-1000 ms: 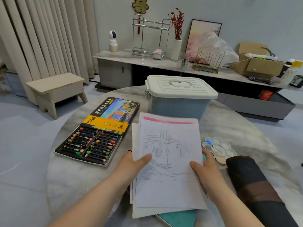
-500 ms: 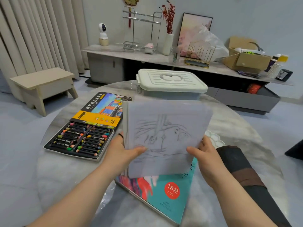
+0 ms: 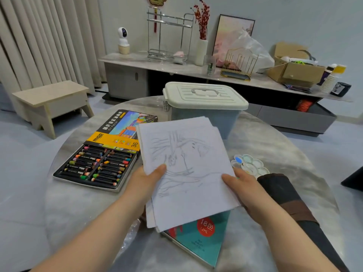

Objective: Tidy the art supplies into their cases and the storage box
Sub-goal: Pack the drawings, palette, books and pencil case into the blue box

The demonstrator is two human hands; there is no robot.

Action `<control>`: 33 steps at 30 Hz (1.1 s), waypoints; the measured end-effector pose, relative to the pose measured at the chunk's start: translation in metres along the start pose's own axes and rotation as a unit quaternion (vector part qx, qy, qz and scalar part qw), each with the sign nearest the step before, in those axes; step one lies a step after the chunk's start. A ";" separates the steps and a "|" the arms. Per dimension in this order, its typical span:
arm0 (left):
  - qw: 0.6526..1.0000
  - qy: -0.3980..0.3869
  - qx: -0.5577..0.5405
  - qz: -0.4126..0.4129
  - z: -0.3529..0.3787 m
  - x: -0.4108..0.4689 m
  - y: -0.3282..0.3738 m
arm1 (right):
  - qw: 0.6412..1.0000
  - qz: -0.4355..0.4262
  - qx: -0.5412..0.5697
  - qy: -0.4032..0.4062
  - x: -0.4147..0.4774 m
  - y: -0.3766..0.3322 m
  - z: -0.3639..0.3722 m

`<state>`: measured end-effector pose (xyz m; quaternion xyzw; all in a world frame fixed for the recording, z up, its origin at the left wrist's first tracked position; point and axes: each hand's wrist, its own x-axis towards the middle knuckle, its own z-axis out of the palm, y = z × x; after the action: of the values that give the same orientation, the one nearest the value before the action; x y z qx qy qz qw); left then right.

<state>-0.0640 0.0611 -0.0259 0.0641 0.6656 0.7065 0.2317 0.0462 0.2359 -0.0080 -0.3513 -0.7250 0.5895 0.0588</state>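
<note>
The left hand (image 3: 146,182) and right hand (image 3: 244,186) are each pinching a side of the stack of white pencil-sketched sheets (image 3: 186,163), holding its long axis pointing ahead at the closed cream-lidded blue plastic storage box (image 3: 206,95).

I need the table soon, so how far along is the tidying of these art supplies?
Nothing looks put away yet. In hand: the left hand and right hand hold the sketch papers above the teal paint box. Still to do: the pastel case lies open, the palette and dark roll sit out, and the storage box has its lid on.
</note>
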 end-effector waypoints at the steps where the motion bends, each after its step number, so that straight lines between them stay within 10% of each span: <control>1: 1.000 -0.006 0.016 -0.011 -0.001 0.002 -0.002 | 0.999 0.028 -0.011 -0.020 0.000 0.003 -0.001; 12: 0.954 -0.039 0.298 -0.005 -0.004 0.008 -0.034 | 0.983 0.159 -0.023 0.087 -0.033 0.049 0.016; 27: 0.948 -0.053 0.312 -0.009 -0.019 -0.001 -0.037 | 0.968 0.144 -0.186 0.092 -0.027 0.063 0.026; 33: 0.950 0.079 0.302 0.024 -0.065 0.024 -0.015 | 0.942 0.043 -0.241 0.228 -0.033 0.039 0.031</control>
<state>-0.1075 0.0123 -0.0525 0.0910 0.8621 0.4810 0.1310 0.0724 0.1938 -0.0412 -0.5106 -0.7968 0.3034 0.1112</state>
